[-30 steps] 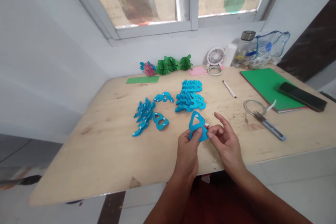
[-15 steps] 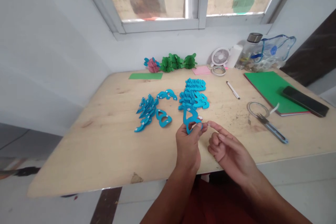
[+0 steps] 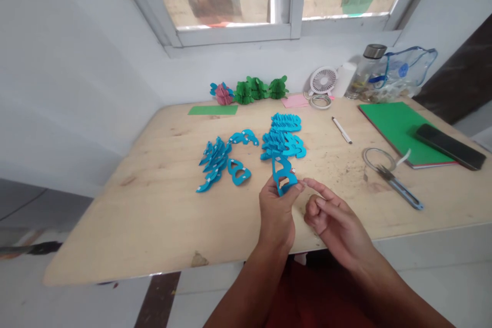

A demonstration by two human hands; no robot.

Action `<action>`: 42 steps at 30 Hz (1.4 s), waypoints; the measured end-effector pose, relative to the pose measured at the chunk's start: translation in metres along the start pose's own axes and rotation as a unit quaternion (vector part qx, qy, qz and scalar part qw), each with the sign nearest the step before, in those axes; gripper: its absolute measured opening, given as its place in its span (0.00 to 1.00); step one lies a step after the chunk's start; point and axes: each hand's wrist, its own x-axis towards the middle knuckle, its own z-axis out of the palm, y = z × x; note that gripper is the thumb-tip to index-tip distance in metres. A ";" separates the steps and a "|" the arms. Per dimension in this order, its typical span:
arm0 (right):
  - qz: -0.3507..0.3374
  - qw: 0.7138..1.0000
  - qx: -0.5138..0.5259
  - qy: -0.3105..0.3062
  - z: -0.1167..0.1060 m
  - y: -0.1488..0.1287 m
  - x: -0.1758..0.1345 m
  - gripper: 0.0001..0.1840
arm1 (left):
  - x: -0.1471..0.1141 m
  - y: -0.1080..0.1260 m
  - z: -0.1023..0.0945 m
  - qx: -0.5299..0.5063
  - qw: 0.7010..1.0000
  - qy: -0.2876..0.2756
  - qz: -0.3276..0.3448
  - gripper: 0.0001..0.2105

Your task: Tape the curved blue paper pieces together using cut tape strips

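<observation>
My left hand (image 3: 277,210) pinches a blue paper cutout (image 3: 283,168) with rounded loops, holes and small white pieces stuck on it. The index finger of my right hand (image 3: 331,210) points out, its tip meeting the left fingertips at the cutout's right edge. A tiny pale bit shows at that fingertip, too small to name. The other right fingers are curled, with the thumb apart from the index. To the left lie a similar cutout (image 3: 239,172), an arched one (image 3: 244,137) and a fanned row of blue cutouts (image 3: 215,160), all bearing white pieces.
Just beyond my hands sit folded blue paper pieces (image 3: 283,143). Thread snips (image 3: 402,188), a wire coil (image 3: 378,159), a pen (image 3: 342,130), a green folder (image 3: 400,128) and a phone (image 3: 449,146) lie right. Green paper shapes (image 3: 257,89) and a small fan (image 3: 323,81) stand at the back.
The blue cutout in my left hand has tilted and shifted slightly to the right. My right index finger stays at the left fingertips.
</observation>
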 end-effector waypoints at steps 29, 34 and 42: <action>-0.187 0.912 -0.364 0.045 -0.020 0.005 0.011 0.22 | 0.001 -0.004 0.004 0.080 0.994 -0.009 0.075 0.11; -0.182 0.921 -0.334 0.082 -0.015 -0.003 0.017 0.08 | 0.000 -0.003 0.003 0.061 0.996 -0.020 0.063 0.11; -0.241 0.908 -0.329 0.095 -0.007 -0.002 0.022 0.13 | -0.004 -0.004 0.004 0.054 0.998 -0.036 0.028 0.12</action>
